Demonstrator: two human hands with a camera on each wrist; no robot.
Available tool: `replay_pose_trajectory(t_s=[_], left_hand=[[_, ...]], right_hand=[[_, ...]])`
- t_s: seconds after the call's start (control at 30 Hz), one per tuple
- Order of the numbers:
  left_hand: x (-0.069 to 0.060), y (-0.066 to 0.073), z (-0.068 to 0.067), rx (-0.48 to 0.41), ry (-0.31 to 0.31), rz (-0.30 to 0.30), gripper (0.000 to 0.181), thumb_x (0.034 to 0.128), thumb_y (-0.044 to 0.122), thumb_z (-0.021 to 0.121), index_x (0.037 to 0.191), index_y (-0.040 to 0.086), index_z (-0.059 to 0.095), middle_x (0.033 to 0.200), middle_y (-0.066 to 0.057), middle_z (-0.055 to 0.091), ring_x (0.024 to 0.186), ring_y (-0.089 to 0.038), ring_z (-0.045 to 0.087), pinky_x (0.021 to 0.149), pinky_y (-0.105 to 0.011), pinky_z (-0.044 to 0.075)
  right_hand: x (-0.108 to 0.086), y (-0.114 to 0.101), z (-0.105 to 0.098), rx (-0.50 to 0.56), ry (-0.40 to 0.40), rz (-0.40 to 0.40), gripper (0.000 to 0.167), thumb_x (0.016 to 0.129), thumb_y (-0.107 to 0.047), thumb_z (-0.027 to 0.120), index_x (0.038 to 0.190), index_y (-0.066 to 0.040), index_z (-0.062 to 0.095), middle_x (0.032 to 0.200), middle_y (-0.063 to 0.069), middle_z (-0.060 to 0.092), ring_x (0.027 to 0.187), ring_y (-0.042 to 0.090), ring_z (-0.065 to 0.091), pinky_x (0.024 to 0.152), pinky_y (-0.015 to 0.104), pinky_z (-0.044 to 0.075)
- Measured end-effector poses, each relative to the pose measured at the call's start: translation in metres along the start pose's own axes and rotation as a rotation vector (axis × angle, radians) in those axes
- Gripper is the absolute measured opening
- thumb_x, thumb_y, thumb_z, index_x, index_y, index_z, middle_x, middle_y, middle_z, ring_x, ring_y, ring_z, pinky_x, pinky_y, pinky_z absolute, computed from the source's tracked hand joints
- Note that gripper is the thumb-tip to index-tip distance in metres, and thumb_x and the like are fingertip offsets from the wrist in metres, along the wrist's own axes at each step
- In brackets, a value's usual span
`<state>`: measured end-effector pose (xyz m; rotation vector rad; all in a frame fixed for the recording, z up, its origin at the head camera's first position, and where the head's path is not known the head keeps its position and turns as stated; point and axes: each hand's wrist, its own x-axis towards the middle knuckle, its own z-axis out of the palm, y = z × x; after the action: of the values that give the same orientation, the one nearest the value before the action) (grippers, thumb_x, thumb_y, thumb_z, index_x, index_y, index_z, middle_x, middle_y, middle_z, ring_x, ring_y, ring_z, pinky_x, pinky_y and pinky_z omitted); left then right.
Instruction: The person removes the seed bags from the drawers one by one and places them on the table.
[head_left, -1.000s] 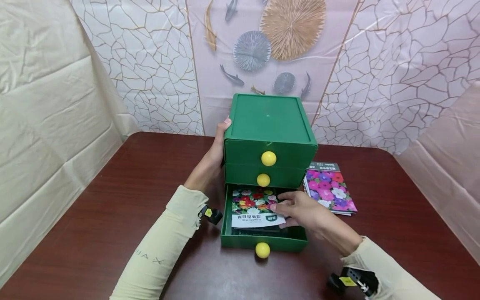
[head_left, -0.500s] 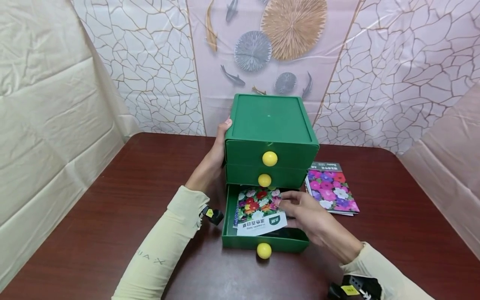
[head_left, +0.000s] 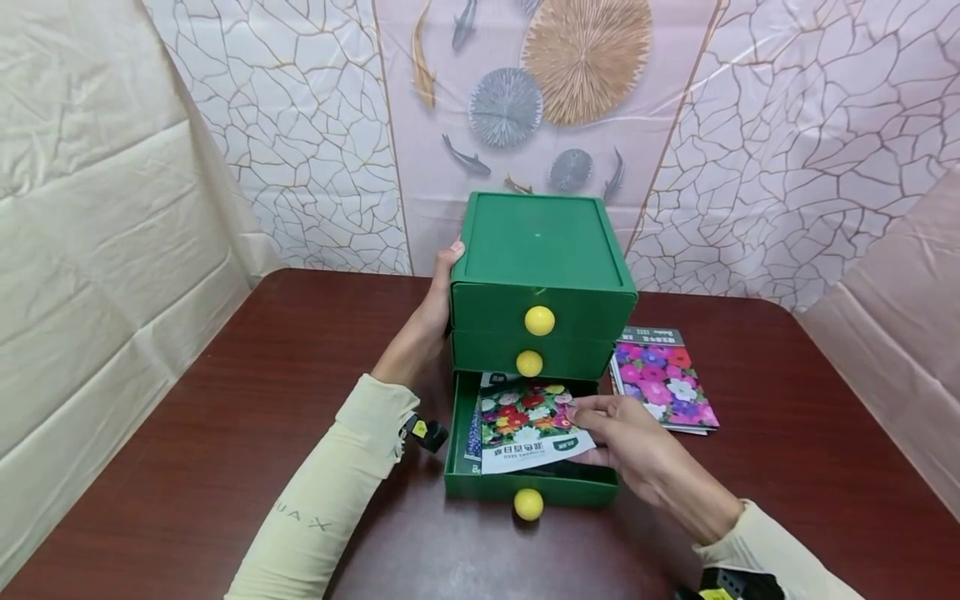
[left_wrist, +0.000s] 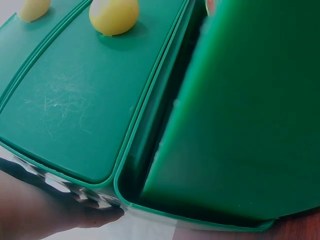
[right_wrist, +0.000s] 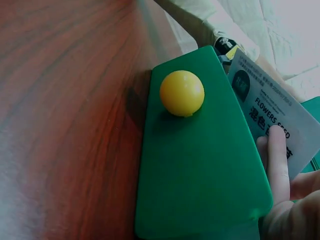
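Note:
A green three-drawer cabinet with round yellow knobs stands mid-table, its bottom drawer pulled out. My left hand presses against the cabinet's left side; in the left wrist view the fingers lie along that side wall. With thumb and fingers, my right hand pinches the right edge of a flower seed packet over the drawer. That packet shows mixed red, white and yellow blooms and is slightly tilted. Beneath it, other packets lie in the drawer, mostly covered.
Right of the cabinet, a small stack of seed packets with pink and purple flowers lies on the dark red wooden table. A patterned cloth backdrop hangs behind, with pale cloth on the left.
My right hand has taken hold of the top seed packet and drawn it slightly right and toward me, baring packets below. The left hand stays at the cabinet's side.

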<state>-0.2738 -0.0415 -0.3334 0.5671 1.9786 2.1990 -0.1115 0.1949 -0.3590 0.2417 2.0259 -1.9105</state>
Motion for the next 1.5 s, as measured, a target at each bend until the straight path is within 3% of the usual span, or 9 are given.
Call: replay_pose_trajectory(t_s=[0.2, 0.43, 0.8, 1.0, 1.17, 1.3, 1.4, 1.5], left_hand=[[-0.001, -0.003, 0.002, 0.021, -0.004, -0.019, 0.086, 0.0950, 0.070, 0.026, 0.171, 0.035, 0.007, 0.173, 0.001, 0.014, 0.150, -0.019, 0.021, 0.123, -0.048, 0.018], [-0.002, 0.001, -0.001, -0.033, -0.005, -0.007, 0.081, 0.0965, 0.068, 0.028, 0.170, 0.036, 0.016, 0.156, -0.009, 0.039, 0.126, -0.022, 0.044, 0.113, -0.044, 0.032], [-0.007, 0.003, -0.002, -0.013, 0.010, -0.087, 0.086, 0.0934, 0.076, 0.027, 0.164, 0.027, 0.031, 0.128, -0.010, 0.050, 0.098, -0.021, 0.054, 0.097, -0.040, 0.042], [-0.007, 0.001, 0.000, -0.031, 0.002, -0.078, 0.086, 0.0950, 0.075, 0.026, 0.164, 0.025, 0.029, 0.130, -0.010, 0.048, 0.099, -0.020, 0.054, 0.095, -0.038, 0.043], [-0.007, 0.000, -0.001, -0.038, -0.001, -0.096, 0.084, 0.0951, 0.076, 0.027, 0.160, 0.024, 0.034, 0.125, -0.007, 0.049, 0.097, -0.020, 0.054, 0.094, -0.038, 0.043], [-0.010, 0.000, -0.001, -0.035, -0.013, -0.101, 0.080, 0.0953, 0.078, 0.027, 0.142, 0.018, 0.051, 0.112, -0.003, 0.055, 0.094, -0.016, 0.056, 0.094, -0.036, 0.044], [-0.011, 0.000, -0.001, -0.030, -0.019, -0.090, 0.076, 0.0956, 0.079, 0.027, 0.124, 0.017, 0.059, 0.101, 0.000, 0.059, 0.092, -0.013, 0.058, 0.093, -0.034, 0.044], [-0.011, 0.000, -0.001, -0.020, -0.018, -0.082, 0.073, 0.0956, 0.079, 0.027, 0.122, 0.019, 0.059, 0.100, 0.001, 0.060, 0.091, -0.012, 0.058, 0.093, -0.034, 0.044]], right_hand=[[-0.009, 0.008, -0.005, 0.038, -0.016, -0.002, 0.054, 0.109, -0.010, 0.049, 0.153, 0.017, 0.032, 0.119, 0.020, 0.072, 0.096, 0.020, 0.074, 0.080, 0.035, 0.062], [-0.018, 0.011, -0.010, 0.040, -0.029, -0.014, 0.058, 0.108, -0.013, 0.053, 0.154, 0.016, 0.031, 0.117, 0.017, 0.073, 0.095, 0.019, 0.075, 0.081, 0.035, 0.062], [-0.037, 0.021, -0.017, 0.050, 0.015, -0.011, 0.055, 0.107, -0.014, 0.058, 0.151, 0.012, 0.037, 0.123, 0.014, 0.073, 0.092, 0.021, 0.075, 0.078, 0.040, 0.063], [-0.045, 0.029, -0.025, 0.045, 0.040, -0.002, 0.050, 0.107, -0.015, 0.059, 0.146, 0.011, 0.042, 0.112, 0.006, 0.076, 0.090, 0.014, 0.074, 0.075, 0.031, 0.061], [-0.050, 0.037, -0.030, 0.062, 0.008, -0.031, 0.048, 0.108, -0.017, 0.059, 0.143, 0.012, 0.044, 0.106, 0.003, 0.077, 0.092, 0.011, 0.073, 0.078, 0.030, 0.061], [-0.052, 0.042, -0.031, 0.066, 0.019, -0.043, 0.043, 0.108, -0.019, 0.059, 0.139, 0.010, 0.048, 0.102, 0.005, 0.078, 0.089, 0.015, 0.075, 0.078, 0.033, 0.062], [-0.052, 0.043, -0.030, 0.050, 0.076, -0.034, 0.043, 0.108, -0.019, 0.060, 0.138, 0.010, 0.050, 0.100, 0.007, 0.078, 0.085, 0.016, 0.075, 0.075, 0.033, 0.062], [-0.051, 0.044, -0.031, 0.021, 0.142, -0.004, 0.041, 0.108, -0.019, 0.059, 0.137, 0.010, 0.051, 0.098, 0.008, 0.077, 0.082, 0.018, 0.075, 0.072, 0.034, 0.063]])
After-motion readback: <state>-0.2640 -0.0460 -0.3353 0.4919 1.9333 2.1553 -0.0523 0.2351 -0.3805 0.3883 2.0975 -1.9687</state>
